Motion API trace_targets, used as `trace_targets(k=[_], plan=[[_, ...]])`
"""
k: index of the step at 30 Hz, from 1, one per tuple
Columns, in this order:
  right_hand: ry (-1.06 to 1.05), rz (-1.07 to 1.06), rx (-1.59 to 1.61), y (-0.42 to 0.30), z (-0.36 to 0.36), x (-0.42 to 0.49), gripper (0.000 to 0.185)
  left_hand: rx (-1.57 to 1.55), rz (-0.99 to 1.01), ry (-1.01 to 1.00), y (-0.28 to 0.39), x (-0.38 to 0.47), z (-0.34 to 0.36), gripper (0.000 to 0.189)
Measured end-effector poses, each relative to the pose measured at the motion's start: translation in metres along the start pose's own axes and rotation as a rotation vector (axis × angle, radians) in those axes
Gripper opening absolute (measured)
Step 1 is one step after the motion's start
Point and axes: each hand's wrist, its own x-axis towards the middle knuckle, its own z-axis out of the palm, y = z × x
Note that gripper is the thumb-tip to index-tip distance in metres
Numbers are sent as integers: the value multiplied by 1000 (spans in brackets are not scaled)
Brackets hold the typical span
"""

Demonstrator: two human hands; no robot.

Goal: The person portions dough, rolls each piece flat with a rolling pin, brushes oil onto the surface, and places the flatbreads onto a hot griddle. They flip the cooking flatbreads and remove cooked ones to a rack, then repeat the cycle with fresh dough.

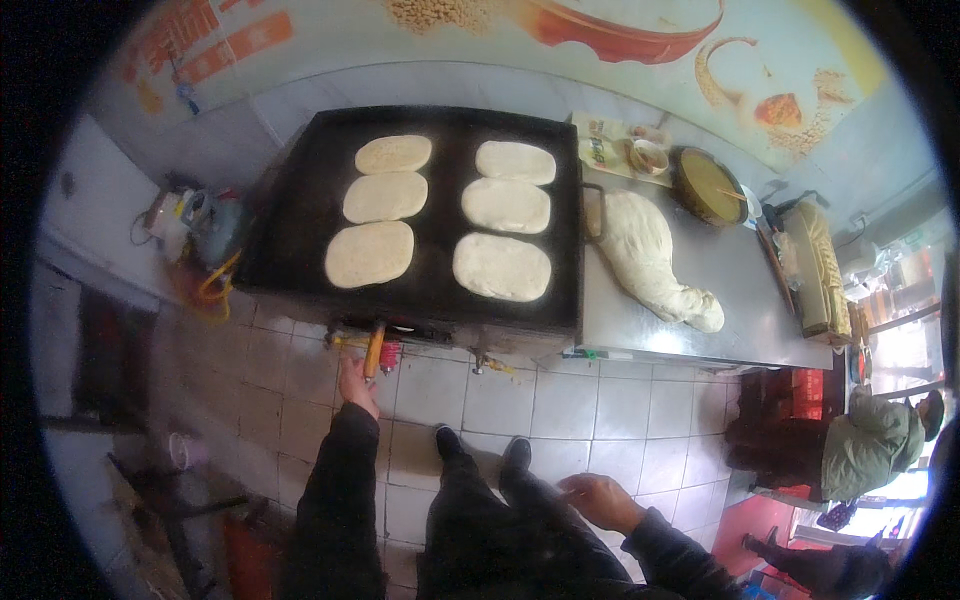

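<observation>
Several flat oval dough pieces [507, 266] lie in two columns on a black griddle [292, 187] before me. My left hand [357, 386] is below the griddle's front edge, at a wooden handle [373, 352]; whether its fingers close on the handle is not clear. Beside the handle is a red ribbed part [388, 356]. My right hand [604, 501] hangs low in front of my right leg, fingers bent, away from the griddle and dough; its palm side is hidden. Right of the griddle, a long lump of raw dough [645, 247] rests on a steel counter [750, 300].
A round pan of yellowish liquid [709, 187] and a small bowl [649, 157] stand on the counter's far side. A long box [817, 270] sits at its right end. Two other people are at the right, one in a green jacket [870, 450]. Yellow hose [219, 285] hangs left of the griddle.
</observation>
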Motion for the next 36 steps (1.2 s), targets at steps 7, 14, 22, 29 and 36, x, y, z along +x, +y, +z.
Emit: trace_targets(k=[7, 14, 22, 29, 36], plan=[[104, 244, 37, 24, -1, -43, 31, -672, -240, -209, 1, 10, 19, 78], [62, 171, 48, 29, 42, -35, 30, -144, -36, -233, 25, 19, 20, 66], [292, -111, -103, -65, 11, 30, 28, 631, 272, -314, 27, -22, 21, 36], [272, -213, -46, -159, 9, 108, 34, 798, 357, -205, -48, -140, -128, 36], [429, -404, -295, -221, 73, 191, 52, 928, 90, -235, -78, -226, -214, 41]])
